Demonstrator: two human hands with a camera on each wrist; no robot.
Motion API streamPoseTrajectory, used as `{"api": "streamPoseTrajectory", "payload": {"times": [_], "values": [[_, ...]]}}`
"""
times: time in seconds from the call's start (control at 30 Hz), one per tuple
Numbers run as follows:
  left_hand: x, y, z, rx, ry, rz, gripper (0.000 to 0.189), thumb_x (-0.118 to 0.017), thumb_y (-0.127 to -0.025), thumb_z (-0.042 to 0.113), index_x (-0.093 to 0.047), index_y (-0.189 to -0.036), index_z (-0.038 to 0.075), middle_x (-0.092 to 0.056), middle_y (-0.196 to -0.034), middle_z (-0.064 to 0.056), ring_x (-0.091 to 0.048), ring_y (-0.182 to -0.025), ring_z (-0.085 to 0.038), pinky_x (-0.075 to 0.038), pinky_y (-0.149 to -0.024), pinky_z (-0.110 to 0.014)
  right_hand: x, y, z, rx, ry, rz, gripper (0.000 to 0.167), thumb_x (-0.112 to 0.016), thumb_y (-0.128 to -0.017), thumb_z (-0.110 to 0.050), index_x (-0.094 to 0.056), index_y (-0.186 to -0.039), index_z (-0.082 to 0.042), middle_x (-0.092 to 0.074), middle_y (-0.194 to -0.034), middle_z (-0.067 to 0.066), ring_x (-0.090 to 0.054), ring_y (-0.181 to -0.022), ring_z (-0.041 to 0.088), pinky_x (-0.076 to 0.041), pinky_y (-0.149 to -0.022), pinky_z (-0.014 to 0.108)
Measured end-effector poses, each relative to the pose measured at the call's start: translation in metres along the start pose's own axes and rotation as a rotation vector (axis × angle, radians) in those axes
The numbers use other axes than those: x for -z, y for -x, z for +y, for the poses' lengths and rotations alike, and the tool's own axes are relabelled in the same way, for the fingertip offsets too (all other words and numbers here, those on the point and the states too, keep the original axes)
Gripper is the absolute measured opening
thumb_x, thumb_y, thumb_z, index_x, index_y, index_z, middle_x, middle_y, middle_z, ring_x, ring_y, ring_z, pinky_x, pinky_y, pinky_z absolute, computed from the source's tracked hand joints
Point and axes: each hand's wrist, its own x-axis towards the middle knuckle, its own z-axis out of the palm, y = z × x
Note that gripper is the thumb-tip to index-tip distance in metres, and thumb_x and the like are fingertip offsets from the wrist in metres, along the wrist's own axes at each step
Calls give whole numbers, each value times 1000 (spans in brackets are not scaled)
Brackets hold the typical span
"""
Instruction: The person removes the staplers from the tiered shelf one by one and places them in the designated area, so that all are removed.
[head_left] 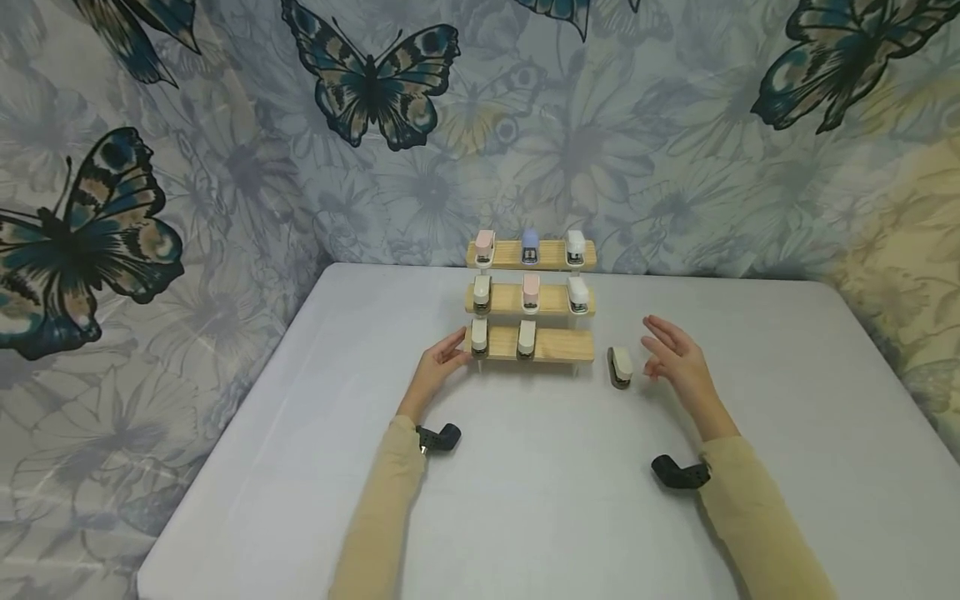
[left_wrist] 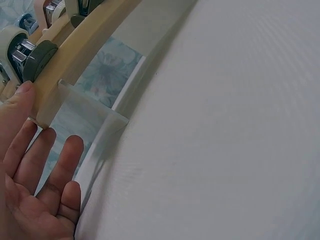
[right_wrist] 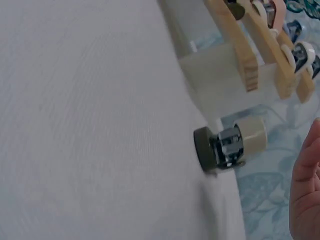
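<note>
A three-tier wooden display rack (head_left: 566, 345) holds several small staplers. At its left end, my left hand (head_left: 437, 367) grips the bottom shelf (left_wrist: 75, 55) between thumb and fingers, the thumb (left_wrist: 20, 97) close to a cream stapler with a dark green base (left_wrist: 41, 60). The other fingers lie loosely below the shelf. Another cream stapler (head_left: 526, 338) sits mid-shelf. Right of the rack, a cream stapler with a dark base (head_left: 620, 367) stands on the table. My right hand (head_left: 678, 362) hovers just right of it, fingers loosely bent, apart from it and holding nothing.
The middle shelf (head_left: 553, 297) carries a cream, a pink and a white stapler. On the top shelf (head_left: 552, 254) are a pink, a blue and a white one. The rack stands near the back edge of the white table (head_left: 540, 500), before a butterfly-patterned backdrop (head_left: 585, 150).
</note>
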Motion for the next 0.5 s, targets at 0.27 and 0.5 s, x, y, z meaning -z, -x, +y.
{"api": "streamPoseTrajectory", "payload": {"times": [0.27, 0.5], "values": [[-1, -1, 4, 11, 12, -9, 50, -56, -88, 5, -36, -133, -5, -37, -135, -18, -51, -102, -26, -42, -89, -31, -38, -3, -13, 8, 212, -77, 61, -63, -86, -21, -33, -136, -2, -33, -138, 18, -41, -42, 11, -36, -36, 25], [-1, 1, 4, 23, 5, 5, 50, -57, -88, 4, -37, -132, -6, -37, -135, -18, -49, -106, -31, -41, -90, -30, -64, -6, -15, -69, 202, -118, 66, -68, -81, -23, -35, -136, -7, -34, -139, 11, -37, -39, 10, -32, -35, 23]]}}
